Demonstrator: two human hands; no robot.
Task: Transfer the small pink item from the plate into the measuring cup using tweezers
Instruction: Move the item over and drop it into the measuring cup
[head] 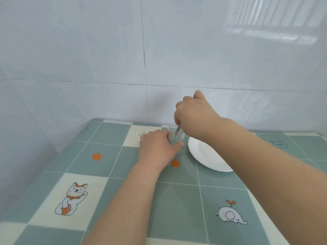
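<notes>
A small clear measuring cup [174, 138] stands on the table near the back edge. My left hand [157, 147] wraps around its left side and holds it. My right hand [193, 112] hovers over the cup and pinches metal tweezers [177, 130], whose tips point down inside the cup. To the right of the cup lies a white plate [206, 155], partly covered by my right forearm; its visible surface is bare. I cannot make out the small pink item anywhere.
The table wears a green and cream checked cloth [123, 175] with cartoon animals and orange stars. White tiled walls [106, 68] rise close behind the cup and along the left side. The table's left edge runs diagonally.
</notes>
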